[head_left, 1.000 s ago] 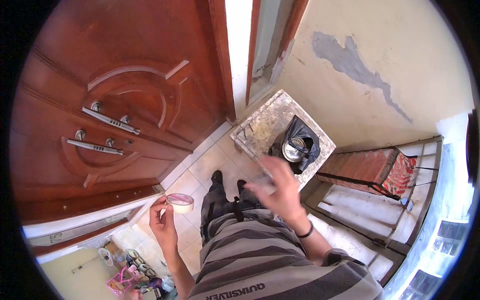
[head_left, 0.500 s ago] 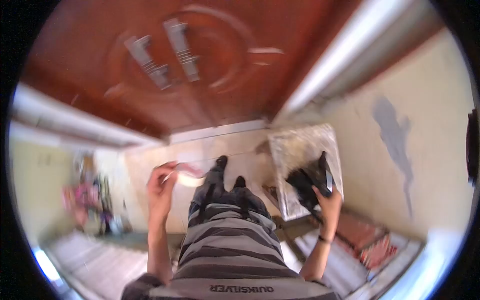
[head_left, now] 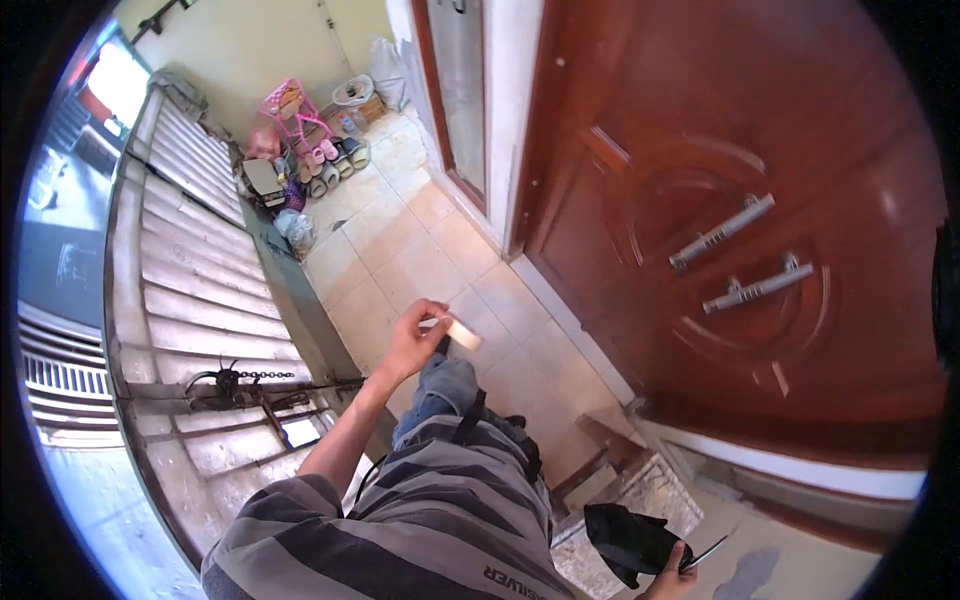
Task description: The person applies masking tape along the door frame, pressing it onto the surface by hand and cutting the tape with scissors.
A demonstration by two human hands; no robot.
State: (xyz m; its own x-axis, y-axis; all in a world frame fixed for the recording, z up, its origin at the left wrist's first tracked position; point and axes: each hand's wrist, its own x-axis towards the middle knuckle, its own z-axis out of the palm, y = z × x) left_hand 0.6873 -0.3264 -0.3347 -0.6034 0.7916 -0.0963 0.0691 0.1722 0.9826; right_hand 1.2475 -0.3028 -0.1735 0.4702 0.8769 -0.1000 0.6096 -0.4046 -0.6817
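My left hand point(head_left: 418, 338) is closed on a cream-coloured roll of tape point(head_left: 463, 334), pinched between thumb and fingers above the tiled floor and my leg. At the lower right, my right hand point(head_left: 672, 580) is partly cut off by the picture's edge. It grips a crumpled black cloth-like bundle point(head_left: 628, 538), whose exact kind I cannot make out. A thin, shiny blade-like strip point(head_left: 710, 552) sticks out beside the same hand; its other end is hidden. Behind the bundle lies a pale, speckled slab point(head_left: 650, 490).
A reddish-brown door point(head_left: 640, 330) with two metal handles stands at the right. Along the left runs a metal gate point(head_left: 205, 250) with a chain point(head_left: 262, 375). Several shoes point(head_left: 335, 172), a pink rack point(head_left: 297, 112) and bags sit in the far corner.
My view has swung left, bringing the gate and the shoe corner into sight. Both hands keep their holds; the right hand now sits near the lower edge.
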